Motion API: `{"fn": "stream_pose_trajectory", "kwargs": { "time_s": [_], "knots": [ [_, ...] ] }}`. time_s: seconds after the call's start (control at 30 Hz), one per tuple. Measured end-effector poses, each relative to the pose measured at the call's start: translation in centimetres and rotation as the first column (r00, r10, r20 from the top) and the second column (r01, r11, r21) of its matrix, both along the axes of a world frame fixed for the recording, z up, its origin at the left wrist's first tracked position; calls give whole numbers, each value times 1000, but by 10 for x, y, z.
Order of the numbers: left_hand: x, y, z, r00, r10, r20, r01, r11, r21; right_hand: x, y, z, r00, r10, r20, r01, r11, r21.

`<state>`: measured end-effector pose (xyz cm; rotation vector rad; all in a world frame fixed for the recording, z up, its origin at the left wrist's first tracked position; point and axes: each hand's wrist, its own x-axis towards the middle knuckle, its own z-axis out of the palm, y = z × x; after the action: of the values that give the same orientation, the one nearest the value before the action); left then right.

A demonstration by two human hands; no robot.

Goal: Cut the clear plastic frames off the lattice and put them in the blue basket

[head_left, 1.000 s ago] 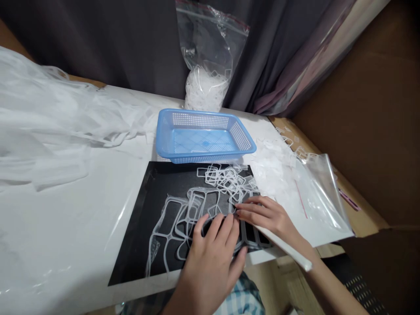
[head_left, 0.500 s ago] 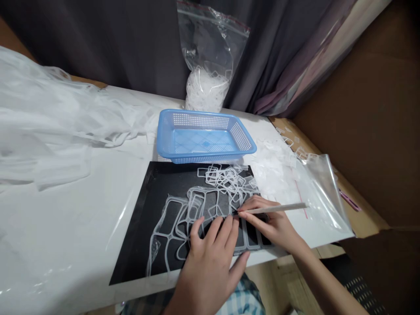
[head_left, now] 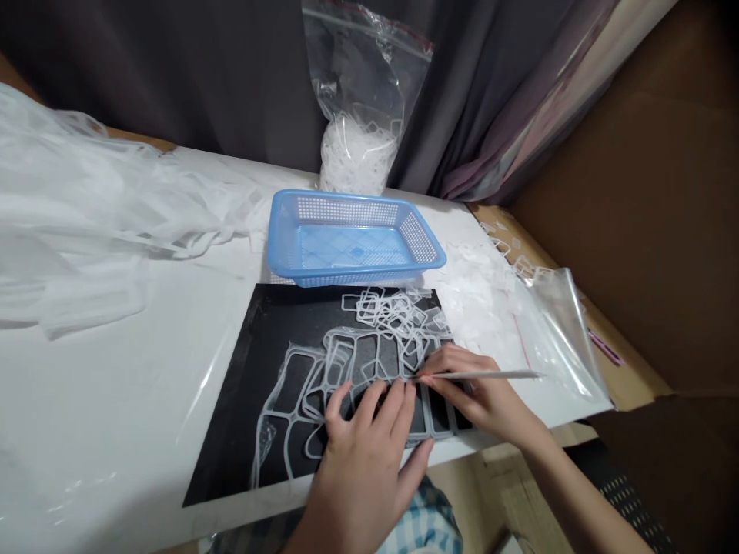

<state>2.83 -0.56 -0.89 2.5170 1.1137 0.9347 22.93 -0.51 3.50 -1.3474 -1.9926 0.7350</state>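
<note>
The left hand (head_left: pixel 361 454) lies flat with its fingers spread on a translucent web of joined frames (head_left: pixel 323 385), pinning it to the black mat (head_left: pixel 242 400) near the front edge of the bench (head_left: pixel 115 400). The right hand (head_left: pixel 479 388) pinches a thin pointed tool (head_left: pixel 490 375), its tip resting on the web just beside the left fingertips (head_left: pixel 404 388), while the long shaft runs out to the right, nearly level. The likeliest trouble seems to be the closeness of that tip to the left fingers: a slip along the slick plastic could drive it into a fingertip. The web looks thin and limp, so a hard pry could tear a frame rather than free it, and if the left hand eases its pressure the whole piece could slide or lift off the mat. Loose single frames (head_left: pixel 392 312) lie heaped at the far end of the mat, touching the connected web; a sweep of the tool or wrist could scatter them or tangle them back into it. The blue basket (head_left: pixel 427 250) sits just beyond that heap, and a clear bag (head_left: pixel 554 331) sprawls to the right under the tool's shaft, where the free end could snag. A taller bag of white pieces (head_left: pixel 358 146) stands behind against the curtain.
</note>
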Motion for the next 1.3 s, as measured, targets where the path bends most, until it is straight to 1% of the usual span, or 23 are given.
{"fn": "stream_pose_trajectory", "kwargs": {
  "time_s": [0.13, 0.23, 0.4, 0.5, 0.57, 0.67, 0.73, 0.8, 0.87, 0.93, 0.97, 1.07, 1.13, 1.17, 1.23, 1.3],
  "knots": [
    [-1, 0, 2, 1000, -6, -16, 6, 1000, 12, 4, -1, 3, 999, -33, 25, 34, 999, -25],
    [-1, 0, 2, 999, -5, -38, 6, 1000, 19, 6, -2, -1, 999, -39, 19, 39, 999, -18],
    [-3, 0, 0, 1000, -16, -19, 16, 999, 47, 7, 0, -12, 997, 78, 4, -78, 992, 96],
    [-3, 1, -1, 999, -20, -28, 21, 998, 53, 5, 2, -14, 990, 125, 72, -135, 975, 175],
    [-4, 1, -2, 999, -20, -40, 22, 998, 58, 4, 3, -14, 981, 126, 150, -159, 960, 229],
    [-3, 1, -1, 999, -19, -49, 22, 998, 59, 1, 4, -12, 958, 79, 274, -167, 935, 314],
    [-3, 1, 0, 999, -19, -44, 21, 999, 43, 1, 6, -9, 941, 11, 338, -143, 919, 368],
    [-3, 1, 0, 999, -23, -29, 24, 999, 28, 2, 8, -6, 929, -74, 363, -90, 905, 415],
    [-3, 1, 0, 999, -26, -22, 26, 999, 25, 5, 12, -1, 921, -172, 350, -5, 893, 451],
    [-3, 2, -1, 999, -28, -23, 28, 999, 36, 11, 18, 5, 906, -257, 336, 62, 866, 496],
    [-3, 2, -1, 999, -28, -25, 29, 999, 43, 14, 21, 9, 896, -298, 329, 86, 843, 531],
    [-3, 2, -2, 999, -26, -30, 28, 998, 54, 21, 31, 20, 878, -389, 277, 119, 740, 662],
    [-4, 1, -2, 999, -27, -30, 29, 998, 53, 22, 37, 28, 879, -416, 231, 126, 672, 730],
    [-4, 1, -2, 999, -27, -29, 28, 998, 53, 22, 39, 32, 884, -418, 211, 127, 647, 752],
    [-5, 1, -2, 999, -23, -26, 24, 998, 57, 20, 41, 37, 894, -411, 178, 135, 625, 769],
    [-4, 1, -3, 1000, -18, -25, 20, 998, 62, 18, 41, 39, 901, -405, 153, 152, 626, 764]
  ]
}}
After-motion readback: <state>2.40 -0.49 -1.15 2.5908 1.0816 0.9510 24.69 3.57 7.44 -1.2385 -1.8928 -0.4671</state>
